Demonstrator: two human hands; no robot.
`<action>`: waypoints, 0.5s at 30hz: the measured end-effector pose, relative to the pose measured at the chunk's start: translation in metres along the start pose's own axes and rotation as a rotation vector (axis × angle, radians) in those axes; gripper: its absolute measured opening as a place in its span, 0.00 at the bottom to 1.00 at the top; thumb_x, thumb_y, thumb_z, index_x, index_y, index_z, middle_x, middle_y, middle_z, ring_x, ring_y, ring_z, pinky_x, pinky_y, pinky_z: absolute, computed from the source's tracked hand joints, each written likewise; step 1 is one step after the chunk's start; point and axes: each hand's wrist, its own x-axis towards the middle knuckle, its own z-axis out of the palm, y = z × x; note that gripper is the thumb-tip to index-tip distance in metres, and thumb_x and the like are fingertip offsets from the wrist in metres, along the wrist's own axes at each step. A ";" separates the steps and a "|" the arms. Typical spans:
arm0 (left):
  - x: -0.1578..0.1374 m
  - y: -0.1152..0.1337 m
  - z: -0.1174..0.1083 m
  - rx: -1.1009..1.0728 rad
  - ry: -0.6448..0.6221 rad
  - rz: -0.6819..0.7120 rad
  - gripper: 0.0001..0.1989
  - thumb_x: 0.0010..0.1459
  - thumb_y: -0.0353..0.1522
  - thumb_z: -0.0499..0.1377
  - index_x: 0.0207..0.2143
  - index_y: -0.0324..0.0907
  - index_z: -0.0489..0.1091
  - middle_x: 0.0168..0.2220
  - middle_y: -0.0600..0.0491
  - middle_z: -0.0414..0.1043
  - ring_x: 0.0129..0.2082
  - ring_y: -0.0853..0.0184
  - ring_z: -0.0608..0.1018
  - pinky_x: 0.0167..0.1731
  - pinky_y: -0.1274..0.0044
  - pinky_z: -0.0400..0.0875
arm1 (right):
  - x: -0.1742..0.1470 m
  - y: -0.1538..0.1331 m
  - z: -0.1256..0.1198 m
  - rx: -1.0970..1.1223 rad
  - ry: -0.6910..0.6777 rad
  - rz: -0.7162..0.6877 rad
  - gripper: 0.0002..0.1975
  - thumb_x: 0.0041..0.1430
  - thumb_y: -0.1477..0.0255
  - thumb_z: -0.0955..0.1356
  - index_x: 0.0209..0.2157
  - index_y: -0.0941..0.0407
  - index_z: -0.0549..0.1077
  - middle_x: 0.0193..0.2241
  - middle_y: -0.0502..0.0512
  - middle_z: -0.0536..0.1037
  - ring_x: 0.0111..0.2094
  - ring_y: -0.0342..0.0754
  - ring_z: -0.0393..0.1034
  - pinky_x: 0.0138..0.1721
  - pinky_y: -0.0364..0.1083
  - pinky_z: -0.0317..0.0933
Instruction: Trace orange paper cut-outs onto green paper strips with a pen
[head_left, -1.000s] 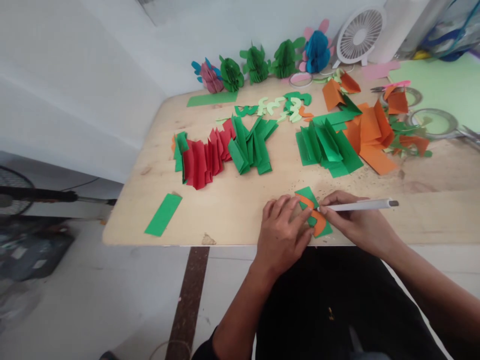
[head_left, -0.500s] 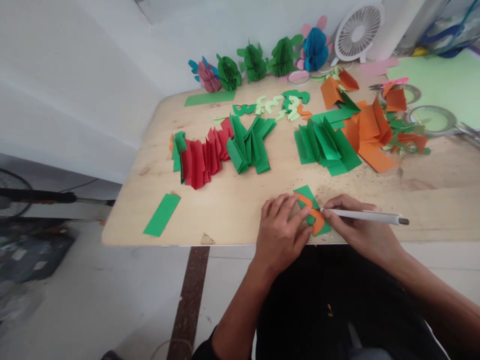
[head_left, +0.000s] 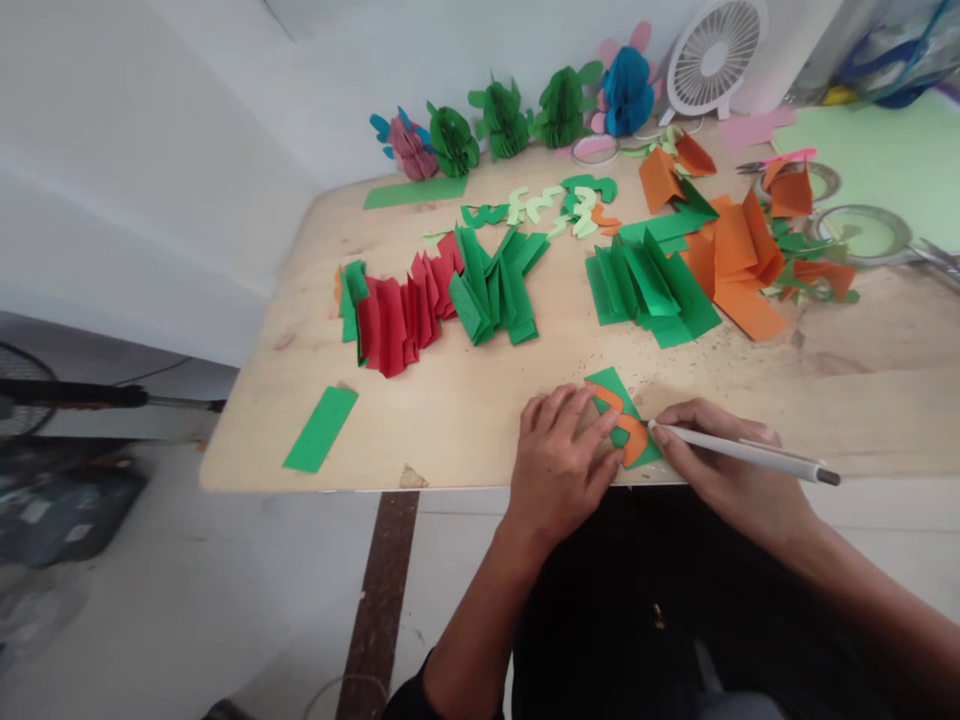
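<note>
At the table's front edge lies a green paper strip (head_left: 613,380) with an orange curved paper cutout (head_left: 634,442) on top of it. My left hand (head_left: 559,455) rests over their left side, fingers spread and pressing the cutout down; part of both papers is hidden under it. A white pen (head_left: 750,451) is gripped in my right hand (head_left: 739,485), its tip close to the cutout's right edge. Whether the tip touches the paper I cannot tell. Another green paper strip (head_left: 321,430) lies flat at the table's left front.
Behind my hands lie folded red papers (head_left: 397,320), folded green papers (head_left: 499,290) and folded orange papers (head_left: 739,245). Pale and green cutouts (head_left: 536,205) are scattered farther back. Several paper figures (head_left: 504,120) and a small white fan (head_left: 716,60) stand along the wall. Tape rolls (head_left: 862,232) sit right.
My right hand has shifted slightly right, and the pen's back end has swung right and down. The pen tip has moved a little right. My left hand stays on the paper.
</note>
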 end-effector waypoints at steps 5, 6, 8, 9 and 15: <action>0.000 0.000 0.001 0.004 0.002 0.002 0.16 0.61 0.37 0.56 0.50 0.44 0.71 0.58 0.45 0.66 0.58 0.53 0.65 0.56 0.57 0.58 | -0.005 -0.001 0.000 -0.024 0.021 -0.008 0.05 0.60 0.67 0.66 0.32 0.52 0.72 0.26 0.49 0.79 0.24 0.44 0.73 0.26 0.42 0.64; 0.000 0.000 0.001 0.005 0.003 0.002 0.16 0.61 0.37 0.56 0.50 0.44 0.71 0.58 0.45 0.66 0.58 0.53 0.65 0.56 0.57 0.58 | -0.005 -0.001 0.000 -0.033 0.027 -0.014 0.04 0.60 0.68 0.66 0.32 0.52 0.72 0.26 0.49 0.79 0.25 0.44 0.73 0.27 0.42 0.65; 0.000 -0.001 0.001 0.008 0.005 0.003 0.16 0.61 0.37 0.56 0.50 0.44 0.71 0.58 0.45 0.66 0.58 0.53 0.65 0.56 0.57 0.58 | -0.007 -0.002 0.000 -0.047 0.037 -0.029 0.04 0.60 0.68 0.66 0.31 0.52 0.71 0.26 0.48 0.78 0.25 0.44 0.73 0.28 0.42 0.65; 0.000 -0.001 0.001 0.009 0.006 0.002 0.15 0.61 0.37 0.56 0.50 0.44 0.72 0.58 0.45 0.66 0.58 0.53 0.65 0.56 0.57 0.58 | -0.007 -0.002 0.000 -0.051 0.039 -0.038 0.04 0.60 0.68 0.66 0.31 0.51 0.70 0.26 0.48 0.78 0.25 0.44 0.73 0.28 0.42 0.65; 0.000 0.000 0.000 0.005 0.000 0.003 0.15 0.61 0.37 0.56 0.50 0.43 0.72 0.58 0.45 0.66 0.58 0.53 0.65 0.56 0.57 0.58 | -0.009 -0.003 0.000 -0.064 0.044 -0.091 0.04 0.62 0.69 0.65 0.32 0.51 0.69 0.27 0.49 0.79 0.26 0.44 0.74 0.29 0.43 0.66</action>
